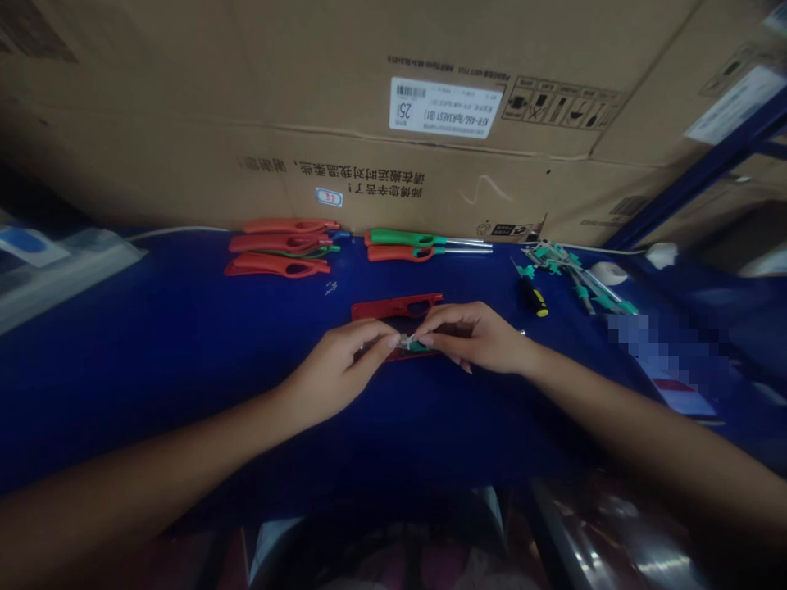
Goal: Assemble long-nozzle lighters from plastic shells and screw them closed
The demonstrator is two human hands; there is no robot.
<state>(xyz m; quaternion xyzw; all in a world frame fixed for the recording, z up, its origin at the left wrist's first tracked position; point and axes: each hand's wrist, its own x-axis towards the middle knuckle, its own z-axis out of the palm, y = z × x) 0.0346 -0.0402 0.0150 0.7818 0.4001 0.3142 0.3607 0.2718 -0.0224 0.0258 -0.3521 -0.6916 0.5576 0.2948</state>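
My left hand (341, 365) and my right hand (473, 334) meet at the middle of the blue table (153, 344). Both pinch a small metal and green part (411, 342) between their fingertips. Under the hands lies a red plastic lighter shell (393, 309), open side up, partly hidden by my fingers. Both forearms reach in from the bottom corners.
Red lighter shells (279, 244) lie stacked at the back left. A green and a red long lighter (424, 244) lie beside them. A black-and-yellow screwdriver (534, 297) and several green inner parts (575, 274) sit at the right. Large cardboard boxes (369, 115) wall the back.
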